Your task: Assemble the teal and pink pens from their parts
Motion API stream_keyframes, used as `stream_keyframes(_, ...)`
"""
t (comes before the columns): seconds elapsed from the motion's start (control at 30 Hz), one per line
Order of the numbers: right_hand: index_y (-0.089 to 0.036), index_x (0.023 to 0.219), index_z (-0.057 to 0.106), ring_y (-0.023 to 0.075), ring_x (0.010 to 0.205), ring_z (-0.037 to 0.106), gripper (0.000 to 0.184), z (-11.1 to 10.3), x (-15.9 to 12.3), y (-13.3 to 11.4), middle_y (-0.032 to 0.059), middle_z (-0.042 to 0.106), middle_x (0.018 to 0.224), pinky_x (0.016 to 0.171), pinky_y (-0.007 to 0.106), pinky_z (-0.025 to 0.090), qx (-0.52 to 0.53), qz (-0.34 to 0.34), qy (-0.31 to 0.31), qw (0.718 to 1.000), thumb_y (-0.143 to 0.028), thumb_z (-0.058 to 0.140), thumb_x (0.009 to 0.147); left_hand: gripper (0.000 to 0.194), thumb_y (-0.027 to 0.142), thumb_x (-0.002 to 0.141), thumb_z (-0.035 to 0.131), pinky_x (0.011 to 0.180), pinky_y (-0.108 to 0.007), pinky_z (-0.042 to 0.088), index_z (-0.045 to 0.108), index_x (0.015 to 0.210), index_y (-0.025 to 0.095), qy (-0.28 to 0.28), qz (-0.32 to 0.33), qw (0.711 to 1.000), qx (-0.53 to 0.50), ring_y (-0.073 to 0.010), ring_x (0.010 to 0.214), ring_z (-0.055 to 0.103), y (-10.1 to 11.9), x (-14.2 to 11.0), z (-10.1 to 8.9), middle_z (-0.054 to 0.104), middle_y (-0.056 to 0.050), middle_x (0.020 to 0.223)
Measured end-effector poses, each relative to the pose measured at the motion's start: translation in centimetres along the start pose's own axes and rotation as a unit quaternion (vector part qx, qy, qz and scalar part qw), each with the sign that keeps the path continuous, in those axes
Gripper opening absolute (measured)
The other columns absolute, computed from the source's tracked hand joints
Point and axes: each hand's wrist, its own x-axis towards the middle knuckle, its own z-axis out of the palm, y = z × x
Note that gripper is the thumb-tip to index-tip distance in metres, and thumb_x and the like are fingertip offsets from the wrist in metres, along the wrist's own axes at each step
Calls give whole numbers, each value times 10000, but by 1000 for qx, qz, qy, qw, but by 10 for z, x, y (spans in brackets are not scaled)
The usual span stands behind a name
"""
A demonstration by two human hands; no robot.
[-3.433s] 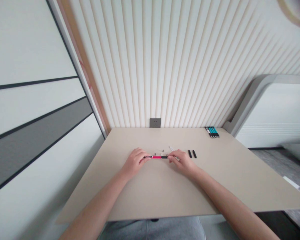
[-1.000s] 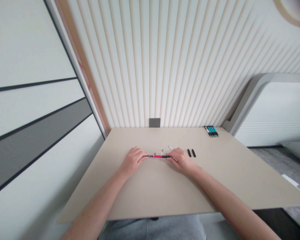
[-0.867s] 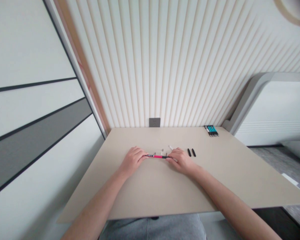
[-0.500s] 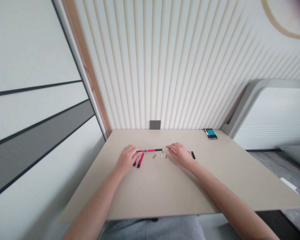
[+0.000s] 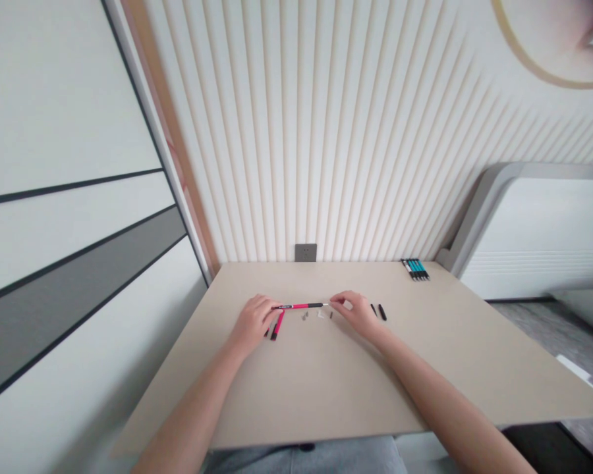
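Observation:
A pink and black pen barrel (image 5: 300, 305) is held level above the table by my left hand (image 5: 253, 322), its fingers closed around the left end. My right hand (image 5: 354, 311) pinches a thin whitish pen refill (image 5: 327, 304), which lies in line with the barrel's black right end; how far it reaches inside is hidden. Below my left hand lie two more pink and black barrels, one pink barrel (image 5: 278, 325) in plain sight and the other mostly covered. Small metallic parts (image 5: 305, 316), a small clear piece (image 5: 321, 315) and a dark little part (image 5: 331, 315) rest between the hands.
Right of my right hand lie two black pen grips, one black grip (image 5: 382, 312) fully visible. Several teal and black pens (image 5: 416, 269) lie in a row at the table's back right. A fluted wall with a dark socket (image 5: 306, 253) borders the beige table (image 5: 301, 395).
Both hands have lifted away from the tabletop with the pen barrel, uncovering the pink barrels. My right hand has shifted from the black section to the refill at its end. The view has tilted up.

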Motion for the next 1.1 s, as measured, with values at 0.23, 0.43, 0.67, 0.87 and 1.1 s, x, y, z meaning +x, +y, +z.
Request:
stream_keyframes(0.23, -185, 877, 733, 192, 741, 610, 312, -8, -13, -6, 66, 724, 846, 702, 318, 465, 145, 99, 56, 983, -466, 624, 794, 148, 269, 949, 514, 782, -338, 453, 645, 946, 200, -9, 1, 1000, -8, -194, 838, 567, 0, 0, 3, 652, -40, 856)
stream_keyframes(0.43, -196, 878, 738, 180, 747, 604, 254, -2, -11, -14, 59, 728, 868, 719, 312, 459, 169, 98, 32, 980, -417, 650, 787, 155, 288, 944, 526, 755, -331, 456, 650, 933, 196, -11, 1, 1000, -18, -192, 810, 567, 1, 0, 5, 649, -47, 842)
stream_keyframes(0.67, -181, 906, 736, 170, 717, 595, 298, 6, -13, -12, 61, 717, 842, 693, 299, 465, 213, 103, 18, 971, -438, 672, 770, 161, 301, 933, 543, 746, -322, 477, 661, 913, 194, 4, 10, 999, -51, -188, 798, 584, 6, 0, 7, 657, -53, 833)
stream_keyframes(0.87, -169, 896, 733, 179, 709, 596, 351, 6, -14, -8, 54, 710, 806, 673, 296, 468, 224, 106, 17, 969, -491, 663, 772, 129, 273, 935, 547, 754, -329, 479, 648, 927, 194, -6, 26, 998, -59, -189, 814, 583, 8, 0, 10, 660, -46, 834)
stream_keyframes(1.1, -158, 717, 701, 175, 647, 586, 522, 6, -17, -12, 42, 653, 659, 621, 281, 447, 105, 86, -9, 991, -518, 394, 936, 109, 254, 933, 554, 774, -337, 468, 644, 963, 200, -16, 36, 998, -38, -190, 834, 577, 8, 0, 13, 662, -45, 862)
